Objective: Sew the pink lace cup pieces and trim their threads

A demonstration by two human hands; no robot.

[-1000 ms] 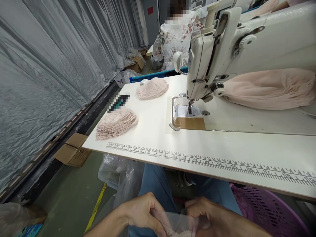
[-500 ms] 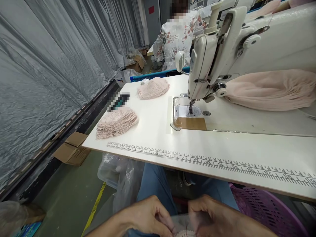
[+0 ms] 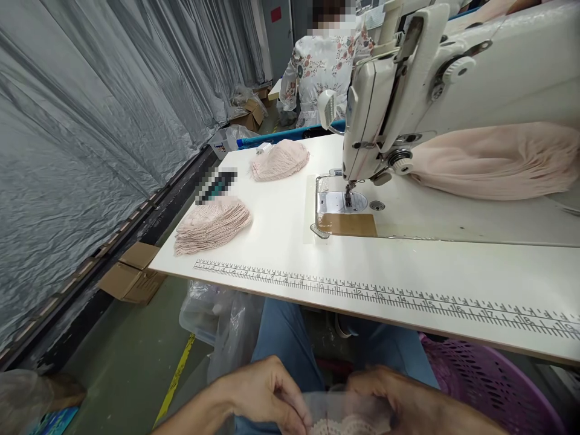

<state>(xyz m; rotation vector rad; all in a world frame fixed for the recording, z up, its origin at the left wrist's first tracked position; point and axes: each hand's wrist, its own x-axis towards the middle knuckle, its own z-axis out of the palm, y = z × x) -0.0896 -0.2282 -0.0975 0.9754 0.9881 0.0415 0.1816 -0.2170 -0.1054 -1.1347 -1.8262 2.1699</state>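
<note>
Low in the head view, over my lap, both hands pinch a small clear plastic bag (image 3: pixel 347 406) with pale pink lace pieces inside. My left hand (image 3: pixel 260 393) grips its left edge and my right hand (image 3: pixel 408 405) grips its right edge. The bag's lower part is cut off by the frame. Above my lap runs the white sewing table (image 3: pixel 408 266) with a printed ruler along its front edge. The sewing machine (image 3: pixel 408 90) stands on it, with no fabric under its needle (image 3: pixel 348 196).
Two stacks of pink lace pieces (image 3: pixel 212 222) (image 3: pixel 281 160) lie on the table's left side. Pink fabric (image 3: pixel 493 160) is bundled under the machine arm. A purple basket (image 3: pixel 489 386) sits by my right knee, plastic bags and cardboard boxes (image 3: pixel 131 275) on the left floor. Another person (image 3: pixel 324 66) stands beyond.
My hands have drawn the bag's edges slightly apart, and the pink lace inside shows more clearly. My view shifted a little; nothing on the table moved.
</note>
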